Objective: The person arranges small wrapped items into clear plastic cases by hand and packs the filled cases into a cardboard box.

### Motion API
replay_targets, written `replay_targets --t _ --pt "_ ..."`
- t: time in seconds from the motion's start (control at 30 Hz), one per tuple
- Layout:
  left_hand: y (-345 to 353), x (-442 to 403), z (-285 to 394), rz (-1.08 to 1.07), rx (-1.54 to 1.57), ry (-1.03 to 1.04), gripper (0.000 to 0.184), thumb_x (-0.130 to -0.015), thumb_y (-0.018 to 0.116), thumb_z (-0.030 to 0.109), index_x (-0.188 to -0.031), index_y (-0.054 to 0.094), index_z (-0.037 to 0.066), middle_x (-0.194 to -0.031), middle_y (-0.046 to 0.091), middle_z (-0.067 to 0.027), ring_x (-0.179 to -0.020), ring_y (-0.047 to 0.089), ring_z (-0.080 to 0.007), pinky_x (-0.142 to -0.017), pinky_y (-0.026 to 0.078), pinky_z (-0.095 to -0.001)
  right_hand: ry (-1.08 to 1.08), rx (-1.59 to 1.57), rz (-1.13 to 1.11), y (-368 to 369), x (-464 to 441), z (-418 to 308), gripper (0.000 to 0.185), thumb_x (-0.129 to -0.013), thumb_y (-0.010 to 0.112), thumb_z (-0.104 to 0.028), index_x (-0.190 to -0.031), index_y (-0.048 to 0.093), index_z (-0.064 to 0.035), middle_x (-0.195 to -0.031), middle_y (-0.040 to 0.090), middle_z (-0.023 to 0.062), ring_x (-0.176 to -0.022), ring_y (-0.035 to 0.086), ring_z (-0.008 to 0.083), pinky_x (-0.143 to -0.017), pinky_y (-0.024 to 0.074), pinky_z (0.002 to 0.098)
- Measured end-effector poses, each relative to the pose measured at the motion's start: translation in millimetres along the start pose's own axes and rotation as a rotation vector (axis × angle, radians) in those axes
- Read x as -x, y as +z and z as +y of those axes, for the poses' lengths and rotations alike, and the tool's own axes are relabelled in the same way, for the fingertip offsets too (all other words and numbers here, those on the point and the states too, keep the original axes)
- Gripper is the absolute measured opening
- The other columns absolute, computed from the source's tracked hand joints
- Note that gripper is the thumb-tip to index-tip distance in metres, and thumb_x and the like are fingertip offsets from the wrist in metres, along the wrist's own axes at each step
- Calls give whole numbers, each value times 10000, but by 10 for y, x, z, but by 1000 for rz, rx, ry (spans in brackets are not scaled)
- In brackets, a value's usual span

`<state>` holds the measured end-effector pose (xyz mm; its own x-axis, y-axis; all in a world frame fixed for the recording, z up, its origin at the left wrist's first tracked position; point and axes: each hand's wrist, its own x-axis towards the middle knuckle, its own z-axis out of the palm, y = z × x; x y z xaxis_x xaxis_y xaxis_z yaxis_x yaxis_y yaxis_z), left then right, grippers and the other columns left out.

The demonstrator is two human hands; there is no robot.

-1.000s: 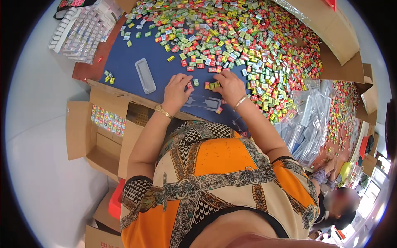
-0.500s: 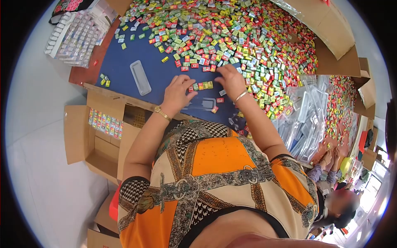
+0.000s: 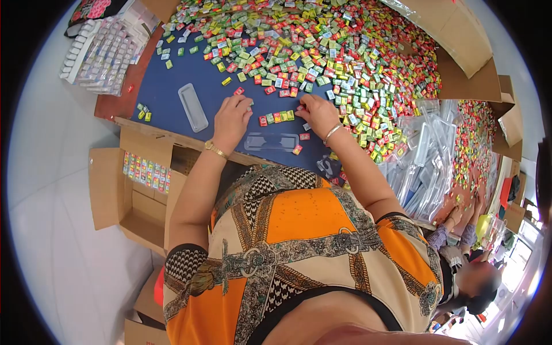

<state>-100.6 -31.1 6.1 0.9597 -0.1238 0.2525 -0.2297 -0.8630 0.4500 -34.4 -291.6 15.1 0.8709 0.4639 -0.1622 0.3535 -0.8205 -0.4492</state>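
My left hand (image 3: 231,119) is closed over the blue table surface, with a small pale green block showing at its fingertips; a red block (image 3: 238,91) lies just beyond them. A short row of small wrapped blocks (image 3: 276,118), red, green and yellow, lies between my hands. At the row's right end, my right hand (image 3: 319,115) has thumb and fingers pinched together on something too small to make out. Nearer my body is an empty clear plastic tray (image 3: 270,142). Two red blocks (image 3: 305,137) lie loose near its right end.
Loose blocks (image 3: 368,75) cover the far and right parts of the table. A whitish tray (image 3: 192,107) lies to the left. Clear trays (image 3: 425,155) are piled right. An open carton (image 3: 144,210) stands lower left. A co-worker's arms (image 3: 454,221) reach in at lower right.
My left hand has moved left, away from the row of blocks, uncovering more of the clear tray. My right hand has come down to the row's right end and its fingers have closed.
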Motion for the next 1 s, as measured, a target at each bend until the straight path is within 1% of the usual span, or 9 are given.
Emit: replay_targets --t 0.13,0.23,0.4,0.53,0.63,0.67,0.77,0.93,1.0 --pt "-90 72 32 -6 4 -55 311 -781 749 41 -1085 702 90 -1067 625 -70 -998 623 -263 -827 533 -369 -64 -131 27 25 -23 25 287 -808 764 -200 -1034 644 -70 -1021 630 97 -868 653 343 -727 536 432" --pt "-49 136 0 57 133 -140 321 -783 749 56 -1097 686 78 -1048 609 -69 -936 638 -272 -780 542 -373 -266 -137 112 -17 29 34 326 -784 780 -179 -1059 648 -67 -1052 628 96 -907 650 339 -755 535 432" --pt "-46 232 -44 86 128 -132 339 -784 754 48 -1115 681 65 -1040 617 -95 -883 657 -291 -758 544 -379 -280 -155 72 98 10 55 359 -760 794 -167 -1072 648 -67 -1065 620 94 -930 642 337 -782 532 431" --pt "17 302 94 -17 203 -138 383 -758 789 74 -1123 676 54 -1041 624 -115 -851 660 -302 -754 544 -390 -202 -127 -13 88 17 19 395 -741 805 -176 -1086 644 -69 -1078 616 94 -934 639 343 -800 533 427" --pt "59 236 207 -99 290 -300 421 -722 821 125 -1116 687 58 -1065 630 -93 -919 647 -283 -783 543 -385 -222 -112 -9 47 22 -2 433 -734 808 -177 -1125 646 -85 -1074 616 83 -958 638 327 -814 535 423" --pt "32 225 226 -99 293 -298 421 -722 821 125 -1116 687 58 -1065 630 -93 -919 647 -283 -783 543 -385 -221 -109 -8 33 34 -5 433 -734 808 -177 -1125 646 -85 -1074 616 83 -958 638 327 -814 535 423" --pt "-87 223 272 10 69 -61 423 -702 829 155 -1094 700 61 -1057 633 -62 -999 617 -261 -824 536 -375 -287 -72 95 23 69 -25 473 -737 806 -183 -1176 646 -112 -1057 616 66 -987 634 308 -818 538 415" --pt "-17 137 231 -79 130 -31 384 -727 803 132 -1094 705 74 -1056 629 -39 -1048 586 -247 -858 527 -369 -355 -49 123 120 37 -118 461 -744 798 -172 -1183 663 -136 -1032 614 48 -985 630 285 -814 540 407" --pt "44 102 258 -111 157 -14 403 -734 795 102 -1123 695 70 -1060 630 -58 -1031 587 -272 -868 517 -379 -354 -38 126 188 45 -166 430 -743 794 -159 -1157 676 -138 -1021 612 47 -965 630 279 -813 541 399"
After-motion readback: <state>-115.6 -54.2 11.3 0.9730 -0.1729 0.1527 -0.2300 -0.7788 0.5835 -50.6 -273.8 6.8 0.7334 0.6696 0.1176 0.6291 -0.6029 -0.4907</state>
